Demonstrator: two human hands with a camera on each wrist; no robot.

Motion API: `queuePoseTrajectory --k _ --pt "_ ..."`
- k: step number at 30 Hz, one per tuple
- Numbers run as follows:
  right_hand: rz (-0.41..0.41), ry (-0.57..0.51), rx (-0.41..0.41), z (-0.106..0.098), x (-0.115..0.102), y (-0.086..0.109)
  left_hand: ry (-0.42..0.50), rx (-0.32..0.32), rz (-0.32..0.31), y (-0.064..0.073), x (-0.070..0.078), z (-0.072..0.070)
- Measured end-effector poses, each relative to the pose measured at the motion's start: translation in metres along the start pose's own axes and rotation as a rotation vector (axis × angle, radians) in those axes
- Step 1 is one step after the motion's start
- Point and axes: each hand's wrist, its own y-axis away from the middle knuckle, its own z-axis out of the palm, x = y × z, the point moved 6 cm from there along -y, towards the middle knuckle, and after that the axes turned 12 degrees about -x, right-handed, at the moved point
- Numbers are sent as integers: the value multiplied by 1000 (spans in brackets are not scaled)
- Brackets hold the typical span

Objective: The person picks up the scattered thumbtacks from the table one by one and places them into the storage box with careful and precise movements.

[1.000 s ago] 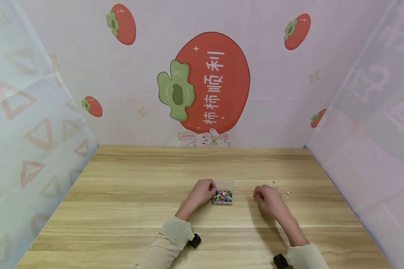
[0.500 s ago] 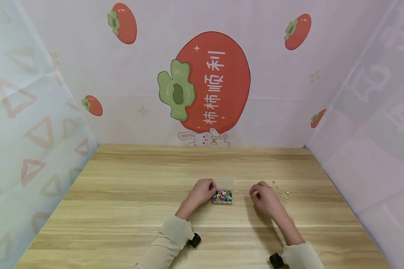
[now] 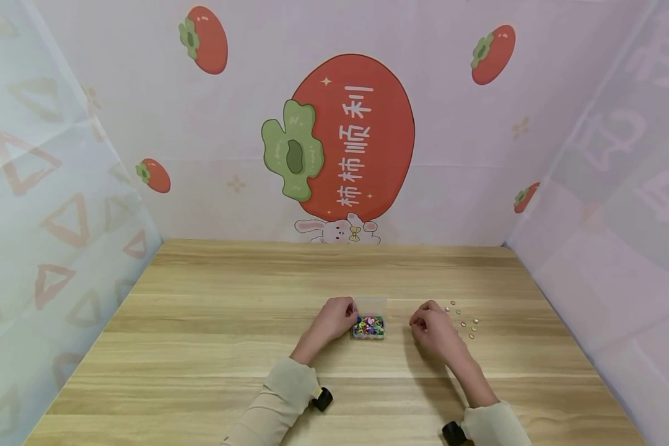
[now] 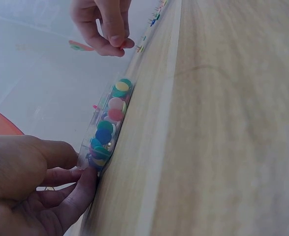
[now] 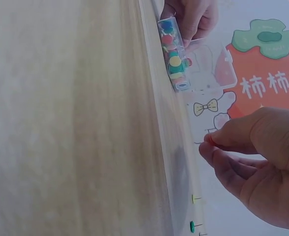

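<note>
A small clear plastic box [image 3: 369,336] of colourful thumbtacks [image 4: 104,136] sits on the table, its clear lid [image 5: 229,76] raised at the back. My left hand [image 3: 334,319] grips the box's left end between thumb and fingers. Right of the box, my right hand [image 3: 436,331] is held above the table. Its thumb and index finger pinch something tiny and red [image 4: 122,46], apparently a thumbtack, mostly covered by the fingertips. Several loose thumbtacks [image 3: 463,324] lie beyond the right hand; in the right wrist view a green thumbtack [image 5: 192,226] rests with its pin sideways.
The wood-grain table [image 3: 245,279] carries the box and the loose thumbtacks. A printed back wall [image 3: 446,204] and side walls [image 3: 72,204] enclose it. Black wrist cameras [image 3: 323,399] sit at both cuffs.
My right hand has moved left, away from the loose thumbtacks and closer to the box. The left hand and the box have stayed in place.
</note>
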Motion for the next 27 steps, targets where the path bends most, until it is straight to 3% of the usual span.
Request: queuePoseTrajectory --k 8,27 --pt "-9 -6 24 -1 -3 -1 7 2 -5 0 0 0" --pt "-30 -58 -21 13 -25 -10 2 1 4 0 0 0"
